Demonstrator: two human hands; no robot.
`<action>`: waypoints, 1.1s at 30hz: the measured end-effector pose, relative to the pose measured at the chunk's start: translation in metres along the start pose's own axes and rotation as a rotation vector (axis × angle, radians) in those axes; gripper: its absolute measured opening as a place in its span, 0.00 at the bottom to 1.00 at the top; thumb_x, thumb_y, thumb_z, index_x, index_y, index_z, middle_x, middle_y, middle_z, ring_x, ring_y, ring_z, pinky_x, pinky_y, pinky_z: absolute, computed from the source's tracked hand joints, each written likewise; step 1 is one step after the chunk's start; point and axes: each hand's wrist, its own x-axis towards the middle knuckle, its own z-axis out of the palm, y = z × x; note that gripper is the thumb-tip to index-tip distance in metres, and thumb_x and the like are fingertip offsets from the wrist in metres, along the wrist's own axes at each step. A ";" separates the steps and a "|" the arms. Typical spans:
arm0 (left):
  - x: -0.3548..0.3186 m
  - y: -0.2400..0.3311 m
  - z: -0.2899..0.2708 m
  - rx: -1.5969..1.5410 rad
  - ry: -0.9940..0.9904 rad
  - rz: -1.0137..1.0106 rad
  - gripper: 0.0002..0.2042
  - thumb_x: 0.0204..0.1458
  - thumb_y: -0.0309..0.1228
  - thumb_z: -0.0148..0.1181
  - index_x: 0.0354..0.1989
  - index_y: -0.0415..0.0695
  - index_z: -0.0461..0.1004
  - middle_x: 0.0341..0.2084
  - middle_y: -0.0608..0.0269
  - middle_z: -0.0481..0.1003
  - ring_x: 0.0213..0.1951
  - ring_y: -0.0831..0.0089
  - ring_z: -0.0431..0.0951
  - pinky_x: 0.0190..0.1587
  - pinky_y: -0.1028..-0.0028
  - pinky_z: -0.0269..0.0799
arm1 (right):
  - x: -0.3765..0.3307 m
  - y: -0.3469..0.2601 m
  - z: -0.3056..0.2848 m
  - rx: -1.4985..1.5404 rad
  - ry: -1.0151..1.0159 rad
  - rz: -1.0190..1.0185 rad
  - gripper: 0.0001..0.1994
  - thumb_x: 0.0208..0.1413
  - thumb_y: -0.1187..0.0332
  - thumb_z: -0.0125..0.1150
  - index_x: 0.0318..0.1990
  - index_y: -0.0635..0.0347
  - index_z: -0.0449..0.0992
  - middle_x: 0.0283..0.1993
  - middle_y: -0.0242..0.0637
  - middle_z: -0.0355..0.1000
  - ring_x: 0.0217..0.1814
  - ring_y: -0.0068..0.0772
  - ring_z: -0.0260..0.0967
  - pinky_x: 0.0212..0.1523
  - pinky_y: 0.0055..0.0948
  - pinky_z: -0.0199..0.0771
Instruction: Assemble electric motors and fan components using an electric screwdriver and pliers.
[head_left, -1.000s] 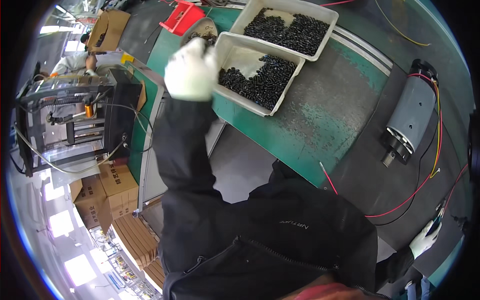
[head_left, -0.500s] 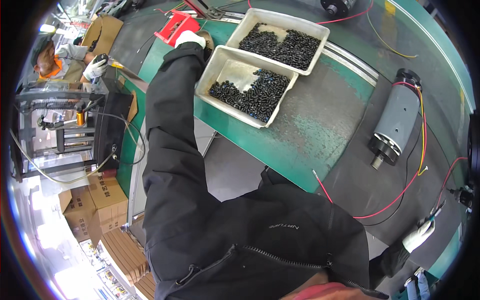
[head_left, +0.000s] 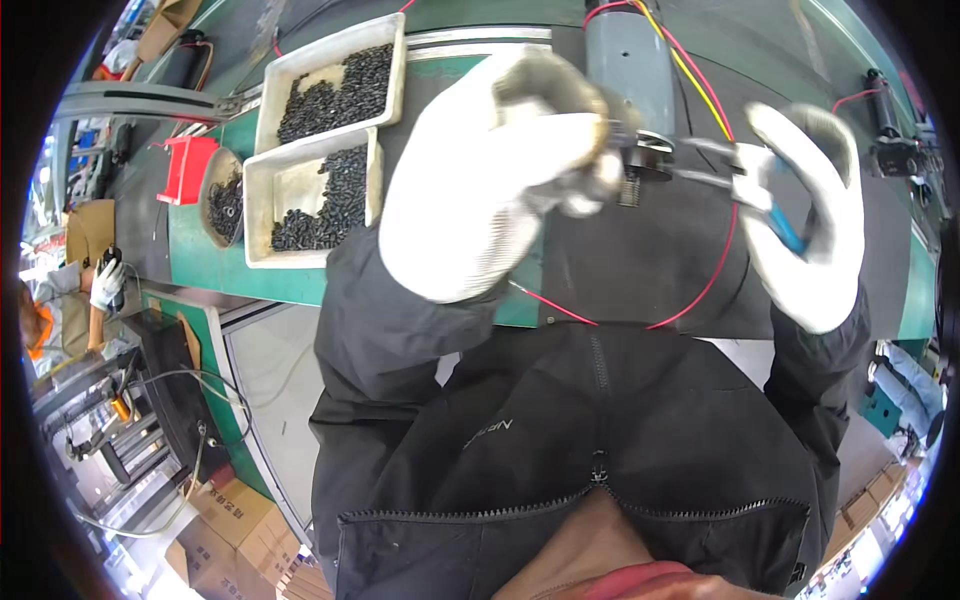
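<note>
White work gloves cover both of my hands. My left hand (head_left: pixel 470 190) has its thumb and fingertips pinched together in front of the motor's end. A small, blurred metallic part seems to be in the pinch, but its kind does not show. In my right hand (head_left: pixel 815 225) are pliers (head_left: pixel 785 228) with blue handles, their two slim jaws pointing left toward the shaft. Between the hands lies the grey cylindrical motor (head_left: pixel 630 75), its threaded shaft (head_left: pixel 630 188) toward me. My left fingers partly cover the motor's end.
Two pale trays (head_left: pixel 300 195) of small black parts stand left on the green bench, beside a bowl (head_left: pixel 225 205) of dark parts and a red bin (head_left: pixel 188 165). A red wire (head_left: pixel 560 308) trails along the front edge. Another person's gloved hand (head_left: pixel 107 285) shows far left.
My left hand has come from the bowl by the red bin across to the motor. My right hand has risen from the far right with the pliers. The view has swung right.
</note>
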 end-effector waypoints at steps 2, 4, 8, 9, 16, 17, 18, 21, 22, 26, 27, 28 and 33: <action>0.014 -0.009 0.002 -0.035 -0.079 -0.027 0.08 0.52 0.24 0.59 0.37 0.37 0.69 0.36 0.52 0.74 0.28 0.72 0.77 0.27 0.78 0.70 | 0.017 -0.001 -0.009 -0.285 -0.028 -0.190 0.31 0.31 0.81 0.59 0.52 0.57 0.74 0.51 0.45 0.65 0.51 0.40 0.67 0.51 0.33 0.69; 0.014 -0.011 0.005 -0.007 -0.070 -0.039 0.08 0.52 0.24 0.59 0.37 0.38 0.69 0.35 0.52 0.74 0.28 0.73 0.77 0.26 0.78 0.70 | 0.018 -0.003 -0.014 -0.372 -0.041 -0.189 0.31 0.30 0.81 0.60 0.52 0.56 0.75 0.51 0.47 0.66 0.51 0.42 0.67 0.50 0.34 0.70; 0.016 -0.012 0.014 0.075 -0.045 -0.056 0.07 0.52 0.25 0.59 0.36 0.38 0.69 0.35 0.53 0.75 0.27 0.75 0.78 0.24 0.80 0.69 | 0.015 -0.006 -0.027 -0.444 -0.028 -0.262 0.31 0.29 0.81 0.60 0.50 0.56 0.76 0.50 0.47 0.67 0.50 0.42 0.68 0.49 0.33 0.71; 0.015 -0.012 0.015 0.077 -0.056 -0.040 0.07 0.52 0.26 0.59 0.36 0.38 0.69 0.34 0.53 0.75 0.27 0.75 0.78 0.24 0.81 0.69 | 0.016 -0.006 -0.027 -0.428 -0.028 -0.289 0.31 0.29 0.81 0.60 0.50 0.56 0.76 0.50 0.47 0.67 0.49 0.42 0.69 0.48 0.33 0.71; 0.009 -0.008 0.011 0.158 -0.016 -0.025 0.09 0.51 0.26 0.58 0.39 0.36 0.69 0.29 0.54 0.76 0.26 0.76 0.77 0.23 0.81 0.68 | 0.022 -0.004 -0.027 -0.496 -0.045 -0.289 0.31 0.28 0.82 0.60 0.50 0.55 0.77 0.50 0.44 0.68 0.50 0.41 0.68 0.49 0.33 0.71; 0.008 -0.006 0.012 0.158 -0.016 -0.026 0.09 0.51 0.26 0.58 0.39 0.36 0.69 0.29 0.54 0.76 0.26 0.76 0.77 0.23 0.81 0.68 | 0.022 -0.003 -0.026 -0.495 -0.045 -0.288 0.31 0.28 0.82 0.60 0.50 0.55 0.77 0.50 0.44 0.68 0.50 0.41 0.68 0.49 0.33 0.71; 0.009 -0.003 0.013 0.272 -0.011 -0.030 0.09 0.51 0.25 0.58 0.39 0.35 0.69 0.28 0.55 0.76 0.25 0.76 0.77 0.24 0.81 0.68 | 0.022 -0.002 -0.024 -0.508 -0.069 -0.273 0.31 0.28 0.81 0.60 0.50 0.54 0.77 0.50 0.44 0.68 0.50 0.41 0.68 0.49 0.34 0.71; 0.013 -0.005 0.013 0.370 -0.004 -0.021 0.09 0.51 0.25 0.56 0.39 0.35 0.69 0.26 0.57 0.75 0.25 0.76 0.76 0.25 0.81 0.69 | 0.028 -0.001 -0.025 -0.570 -0.104 -0.311 0.31 0.29 0.80 0.59 0.50 0.51 0.77 0.49 0.43 0.69 0.51 0.42 0.67 0.51 0.36 0.69; 0.014 -0.007 0.013 0.358 -0.001 -0.008 0.09 0.51 0.25 0.56 0.39 0.35 0.69 0.25 0.57 0.75 0.25 0.77 0.76 0.25 0.81 0.69 | 0.028 0.000 -0.025 -0.594 -0.106 -0.317 0.31 0.29 0.79 0.60 0.50 0.51 0.77 0.48 0.42 0.69 0.50 0.41 0.67 0.52 0.36 0.69; 0.015 -0.007 0.013 0.355 0.018 -0.017 0.09 0.51 0.26 0.56 0.38 0.35 0.69 0.24 0.58 0.75 0.25 0.77 0.75 0.26 0.81 0.69 | 0.026 0.001 -0.022 -0.600 -0.064 -0.330 0.31 0.29 0.79 0.59 0.50 0.51 0.77 0.48 0.41 0.69 0.49 0.41 0.66 0.51 0.36 0.69; 0.014 -0.006 0.015 0.362 0.028 -0.021 0.09 0.51 0.26 0.56 0.38 0.34 0.69 0.24 0.58 0.75 0.25 0.77 0.75 0.27 0.81 0.70 | 0.026 0.001 -0.022 -0.599 -0.063 -0.328 0.31 0.29 0.79 0.59 0.50 0.51 0.77 0.48 0.41 0.69 0.49 0.41 0.66 0.51 0.36 0.69; 0.013 -0.006 0.015 0.369 0.039 -0.024 0.09 0.51 0.26 0.57 0.38 0.34 0.69 0.24 0.58 0.75 0.25 0.77 0.75 0.27 0.81 0.70 | 0.026 0.002 -0.021 -0.597 -0.071 -0.305 0.31 0.29 0.80 0.59 0.50 0.51 0.77 0.48 0.41 0.69 0.49 0.40 0.67 0.50 0.35 0.70; 0.014 -0.005 0.017 0.407 0.034 0.001 0.10 0.51 0.27 0.57 0.38 0.34 0.69 0.23 0.58 0.75 0.24 0.77 0.75 0.27 0.81 0.70 | 0.023 0.005 -0.020 -0.442 -0.040 -0.197 0.32 0.28 0.80 0.60 0.51 0.51 0.77 0.48 0.41 0.68 0.50 0.39 0.67 0.48 0.33 0.71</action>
